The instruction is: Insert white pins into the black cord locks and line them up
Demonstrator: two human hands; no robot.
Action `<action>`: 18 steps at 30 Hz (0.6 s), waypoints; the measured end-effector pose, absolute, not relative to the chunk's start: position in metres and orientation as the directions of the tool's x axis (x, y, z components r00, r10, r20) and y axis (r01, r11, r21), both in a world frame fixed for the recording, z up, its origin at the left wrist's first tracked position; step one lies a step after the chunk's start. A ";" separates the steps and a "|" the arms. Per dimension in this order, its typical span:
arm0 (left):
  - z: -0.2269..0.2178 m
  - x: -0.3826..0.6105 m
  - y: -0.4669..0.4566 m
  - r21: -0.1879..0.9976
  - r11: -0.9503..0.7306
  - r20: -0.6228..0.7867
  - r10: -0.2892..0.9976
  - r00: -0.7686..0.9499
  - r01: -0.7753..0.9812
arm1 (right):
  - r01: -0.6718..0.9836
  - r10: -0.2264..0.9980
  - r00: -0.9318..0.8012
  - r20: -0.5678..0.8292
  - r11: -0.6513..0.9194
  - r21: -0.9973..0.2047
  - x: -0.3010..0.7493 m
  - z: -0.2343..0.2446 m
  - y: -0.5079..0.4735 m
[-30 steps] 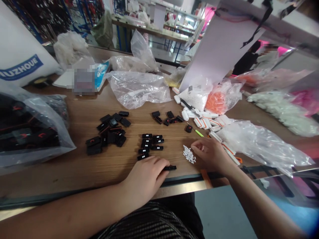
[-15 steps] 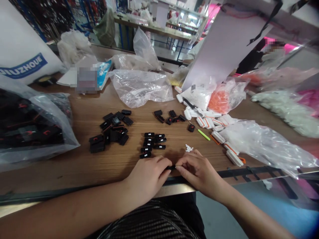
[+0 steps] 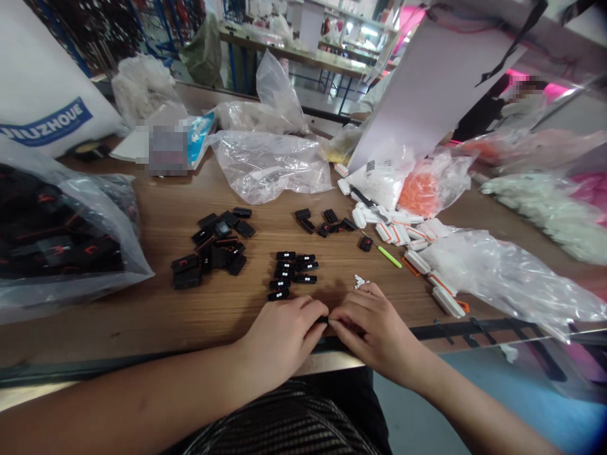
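Note:
At the table's front edge, my left hand [image 3: 284, 335] pinches a small black plastic part [image 3: 323, 320], mostly hidden by the fingers. My right hand [image 3: 374, 325] meets it from the other side, thumb and forefinger pressed together at the part's end; whatever they hold is too small to make out. Just beyond the right hand lie small white pins [image 3: 360, 281]. Black plastic parts with paired white dots [image 3: 284, 265] lie in two columns beyond my left hand. A green-handled tool [image 3: 389, 256] rests beside a single black part [image 3: 365, 243].
Loose black parts [image 3: 218, 243] are heaped left of the columns, near an open plastic bag [image 3: 137, 272] of more. White cases with orange trim [image 3: 446, 300] and clear bags [image 3: 497, 272] crowd the right. An upright panel [image 3: 422, 82] stands behind. A person [image 3: 502, 114] is at the far right.
My right hand has shifted slightly left, its fingertips closing in on the black part and covering more of it. My left hand stays nearly in place.

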State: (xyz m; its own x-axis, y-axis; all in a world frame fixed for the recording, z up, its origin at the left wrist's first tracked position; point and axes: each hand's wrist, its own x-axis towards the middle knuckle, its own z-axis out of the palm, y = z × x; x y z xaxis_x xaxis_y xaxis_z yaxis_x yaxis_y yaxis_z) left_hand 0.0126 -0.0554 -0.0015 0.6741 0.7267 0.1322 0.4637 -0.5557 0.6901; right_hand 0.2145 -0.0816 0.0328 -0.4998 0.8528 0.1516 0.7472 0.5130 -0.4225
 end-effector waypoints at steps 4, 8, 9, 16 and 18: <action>0.000 0.013 -0.055 0.683 -0.549 0.119 0.735 0.667 0.483 | 0.754 0.834 -0.512 0.204 0.551 -0.359 0.215 0.034 -0.084; -0.002 0.013 -0.055 0.685 -0.547 0.127 0.739 0.661 0.480 | 0.755 0.795 -0.553 0.249 0.605 -0.254 0.217 0.030 -0.090; -0.002 0.012 -0.055 0.688 -0.548 0.132 0.740 0.660 0.476 | 0.754 0.780 -0.575 0.247 0.622 -0.212 0.217 0.029 -0.092; -0.002 0.013 -0.055 0.687 -0.540 0.117 0.743 0.659 0.486 | 0.775 0.827 -0.521 0.214 0.563 -0.288 0.229 0.034 -0.083; -0.002 0.013 -0.055 0.685 -0.543 0.127 0.745 0.654 0.485 | 0.841 0.913 -0.341 0.223 0.403 -0.362 0.248 0.033 -0.070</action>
State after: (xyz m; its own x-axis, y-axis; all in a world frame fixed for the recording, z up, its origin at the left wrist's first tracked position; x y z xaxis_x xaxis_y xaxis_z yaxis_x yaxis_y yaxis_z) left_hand 0.0127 -0.0548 -0.0017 0.6544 0.7453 0.1274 0.4850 -0.5430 0.6855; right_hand 0.2476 -0.0703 0.0332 -0.3414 0.9131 0.2227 0.8408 0.4026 -0.3618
